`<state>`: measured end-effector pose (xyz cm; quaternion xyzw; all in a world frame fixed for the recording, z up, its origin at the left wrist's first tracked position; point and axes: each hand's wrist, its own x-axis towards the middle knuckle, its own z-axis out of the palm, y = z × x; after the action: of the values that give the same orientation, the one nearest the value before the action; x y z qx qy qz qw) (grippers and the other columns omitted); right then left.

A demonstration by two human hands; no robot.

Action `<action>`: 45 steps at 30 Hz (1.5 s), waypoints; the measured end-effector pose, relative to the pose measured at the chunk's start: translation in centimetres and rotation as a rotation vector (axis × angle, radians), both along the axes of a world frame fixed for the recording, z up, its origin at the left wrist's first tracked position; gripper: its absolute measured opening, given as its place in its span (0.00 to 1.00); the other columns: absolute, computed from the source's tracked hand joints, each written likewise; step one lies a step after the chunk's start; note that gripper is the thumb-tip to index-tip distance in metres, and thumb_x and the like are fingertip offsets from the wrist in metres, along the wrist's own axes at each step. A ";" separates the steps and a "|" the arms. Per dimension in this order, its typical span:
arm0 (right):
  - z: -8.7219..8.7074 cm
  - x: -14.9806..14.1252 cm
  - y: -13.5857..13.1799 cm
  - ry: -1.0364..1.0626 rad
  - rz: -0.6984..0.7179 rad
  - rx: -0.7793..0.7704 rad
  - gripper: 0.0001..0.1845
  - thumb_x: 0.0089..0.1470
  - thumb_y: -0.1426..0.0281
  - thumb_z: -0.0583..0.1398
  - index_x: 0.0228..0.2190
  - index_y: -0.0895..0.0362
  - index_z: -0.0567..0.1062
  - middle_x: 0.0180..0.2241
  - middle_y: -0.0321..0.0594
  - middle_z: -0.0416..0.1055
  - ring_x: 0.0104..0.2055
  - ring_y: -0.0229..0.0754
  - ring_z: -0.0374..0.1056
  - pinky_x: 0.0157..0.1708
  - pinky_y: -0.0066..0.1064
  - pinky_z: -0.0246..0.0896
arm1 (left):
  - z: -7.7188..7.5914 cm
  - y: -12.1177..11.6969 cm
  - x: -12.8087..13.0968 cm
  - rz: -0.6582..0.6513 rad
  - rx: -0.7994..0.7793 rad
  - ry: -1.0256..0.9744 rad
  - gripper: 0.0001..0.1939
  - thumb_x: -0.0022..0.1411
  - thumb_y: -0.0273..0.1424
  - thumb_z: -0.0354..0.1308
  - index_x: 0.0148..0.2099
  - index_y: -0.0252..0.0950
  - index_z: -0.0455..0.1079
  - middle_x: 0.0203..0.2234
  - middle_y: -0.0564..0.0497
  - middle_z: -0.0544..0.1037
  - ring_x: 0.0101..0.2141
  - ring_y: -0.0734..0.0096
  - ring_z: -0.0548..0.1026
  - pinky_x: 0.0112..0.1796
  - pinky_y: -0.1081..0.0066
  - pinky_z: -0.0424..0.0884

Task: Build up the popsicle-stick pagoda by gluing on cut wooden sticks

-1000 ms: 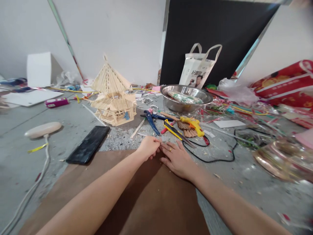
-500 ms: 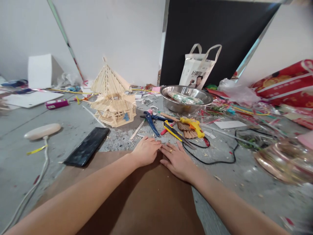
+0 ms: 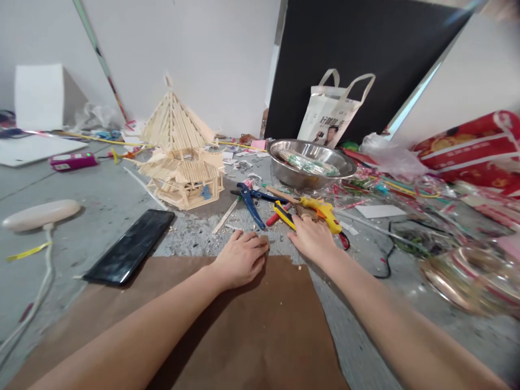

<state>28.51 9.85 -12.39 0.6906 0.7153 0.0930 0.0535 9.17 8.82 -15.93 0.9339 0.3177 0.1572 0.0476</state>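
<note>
My left hand (image 3: 242, 259) lies on the far edge of a sheet of brown paper (image 3: 260, 336), its fingers curled and pressed over the edge, where a small raised flap shows beside the fingertips. To the right, past the paper, my right hand (image 3: 313, 237) has its fingers bent over a yellow and black utility knife (image 3: 285, 214); the hand covers the blade part. Touching or close to those fingers is a yellow glue gun (image 3: 325, 212). Blue-handled cutters (image 3: 252, 205) lie just left of the knife.
A stick-built pavilion model (image 3: 181, 173) stands at back left, behind a black phone (image 3: 132, 246). A steel bowl (image 3: 280, 170) holds wrapped packets, with a white bag (image 3: 325, 111) behind. Tape rolls (image 3: 475, 271) lie right. A white corded device (image 3: 40, 214) sits left.
My right hand has left the paper's edge and moved forward and right onto the utility knife. My left hand stays on the paper, its fingers more curled. The view has shifted slightly.
</note>
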 end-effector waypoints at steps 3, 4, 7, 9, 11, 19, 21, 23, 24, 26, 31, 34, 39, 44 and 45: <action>-0.2 0.2 1.0 -0.055 -0.065 -0.036 0.16 0.51 0.68 0.51 0.40 0.61 0.68 0.37 0.51 0.68 0.34 0.51 0.69 0.29 0.37 0.61 | 0.0 0.0 0.0 -0.009 -0.011 0.006 0.15 0.60 0.32 0.43 0.47 0.37 0.65 0.47 0.48 0.69 0.46 0.63 0.63 0.44 0.61 0.54; -0.4 0.3 1.1 -0.071 -0.075 -0.029 0.15 0.51 0.70 0.49 0.39 0.61 0.69 0.37 0.52 0.68 0.34 0.51 0.69 0.29 0.37 0.61 | 0.0 0.0 0.0 -0.009 -0.014 0.009 0.16 0.60 0.33 0.43 0.47 0.37 0.65 0.47 0.48 0.69 0.46 0.62 0.63 0.44 0.61 0.54; -1.0 0.7 1.3 -0.098 -0.089 0.002 0.15 0.50 0.75 0.47 0.38 0.63 0.70 0.35 0.53 0.69 0.34 0.51 0.69 0.30 0.37 0.61 | -0.1 0.0 0.1 0.008 -0.021 0.021 0.18 0.60 0.35 0.43 0.50 0.37 0.62 0.48 0.47 0.67 0.47 0.62 0.62 0.45 0.61 0.54; -1.0 0.9 1.3 -0.085 -0.088 0.007 0.15 0.49 0.76 0.48 0.36 0.62 0.70 0.33 0.52 0.70 0.34 0.50 0.69 0.30 0.37 0.60 | -0.1 0.0 0.3 0.028 -0.025 0.027 0.19 0.60 0.36 0.43 0.51 0.37 0.61 0.49 0.46 0.66 0.47 0.61 0.62 0.45 0.61 0.54; -0.6 1.1 1.4 -0.037 -0.079 0.002 0.14 0.48 0.75 0.49 0.35 0.60 0.71 0.33 0.50 0.71 0.34 0.49 0.69 0.30 0.36 0.60 | -0.1 0.1 0.4 0.050 -0.027 0.031 0.20 0.60 0.37 0.43 0.53 0.36 0.59 0.50 0.46 0.65 0.48 0.61 0.61 0.46 0.60 0.53; 2.7 1.8 1.1 0.482 -0.095 0.230 0.14 0.42 0.71 0.54 0.34 0.57 0.70 0.26 0.41 0.70 0.29 0.43 0.66 0.28 0.33 0.57 | -0.5 0.1 0.4 0.096 -0.051 0.018 0.23 0.59 0.40 0.42 0.53 0.35 0.58 0.52 0.45 0.63 0.50 0.59 0.59 0.48 0.58 0.52; 2.7 1.5 0.6 0.731 -0.030 0.297 0.10 0.41 0.71 0.55 0.31 0.57 0.68 0.23 0.37 0.68 0.24 0.39 0.63 0.25 0.31 0.56 | -0.5 0.1 0.3 0.092 -0.060 0.012 0.23 0.59 0.39 0.42 0.53 0.35 0.59 0.52 0.45 0.63 0.50 0.59 0.59 0.48 0.58 0.52; 2.3 1.0 0.2 1.023 0.063 0.330 0.08 0.42 0.68 0.56 0.29 0.56 0.66 0.21 0.33 0.64 0.21 0.35 0.60 0.22 0.28 0.56 | -0.5 0.2 0.3 0.086 -0.065 0.006 0.22 0.59 0.39 0.42 0.53 0.35 0.59 0.52 0.45 0.63 0.50 0.58 0.58 0.48 0.58 0.52; 2.0 0.7 -0.1 1.160 0.092 0.346 0.09 0.42 0.67 0.57 0.29 0.55 0.65 0.21 0.32 0.63 0.19 0.33 0.58 0.20 0.27 0.55 | -0.5 0.2 0.3 0.084 -0.066 0.003 0.22 0.59 0.39 0.42 0.53 0.35 0.59 0.52 0.45 0.63 0.51 0.58 0.58 0.48 0.57 0.51; 1.4 0.0 -0.5 1.352 0.090 0.369 0.12 0.41 0.65 0.59 0.29 0.55 0.63 0.21 0.29 0.61 0.17 0.30 0.56 0.17 0.25 0.54 | -0.5 0.1 0.3 0.084 -0.066 -0.001 0.22 0.59 0.39 0.43 0.53 0.35 0.59 0.52 0.45 0.63 0.51 0.58 0.58 0.49 0.57 0.51; -0.1 -0.9 -1.0 1.382 0.044 0.260 0.08 0.43 0.68 0.57 0.28 0.56 0.65 0.20 0.29 0.62 0.15 0.30 0.58 0.17 0.25 0.56 | -0.5 0.2 0.2 0.075 -0.074 0.003 0.23 0.59 0.39 0.43 0.53 0.34 0.59 0.52 0.46 0.63 0.50 0.58 0.58 0.49 0.57 0.51; -0.7 -0.7 -1.0 1.289 0.052 0.153 0.09 0.44 0.66 0.56 0.31 0.56 0.66 0.20 0.30 0.63 0.18 0.33 0.62 0.21 0.27 0.60 | -0.6 0.2 0.2 0.070 -0.078 0.004 0.24 0.59 0.40 0.43 0.54 0.33 0.58 0.53 0.45 0.62 0.51 0.58 0.58 0.49 0.57 0.51; -1.8 -0.3 -0.7 1.197 0.083 0.099 0.07 0.46 0.65 0.55 0.28 0.56 0.66 0.22 0.32 0.65 0.21 0.34 0.64 0.24 0.28 0.61 | -0.7 0.3 0.2 0.066 -0.080 0.009 0.24 0.59 0.40 0.43 0.54 0.34 0.58 0.53 0.44 0.62 0.50 0.58 0.59 0.49 0.58 0.50; -2.8 -0.7 -0.7 1.169 0.083 0.240 0.09 0.49 0.64 0.53 0.31 0.56 0.68 0.26 0.35 0.68 0.26 0.36 0.67 0.30 0.30 0.63 | -0.5 0.4 0.2 0.059 -0.083 0.026 0.24 0.58 0.41 0.44 0.54 0.32 0.58 0.51 0.44 0.64 0.48 0.58 0.61 0.47 0.58 0.52; -3.0 -0.9 -0.7 1.152 0.096 0.259 0.09 0.50 0.64 0.53 0.31 0.56 0.68 0.27 0.35 0.69 0.28 0.36 0.67 0.32 0.31 0.63 | -0.4 0.4 0.2 0.059 -0.084 0.029 0.24 0.58 0.41 0.44 0.53 0.33 0.58 0.50 0.44 0.65 0.48 0.59 0.61 0.47 0.59 0.53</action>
<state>27.65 9.12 -15.36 0.5975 0.6425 -0.2080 -0.4323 9.41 9.19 -16.33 0.9234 0.3523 0.1315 0.0774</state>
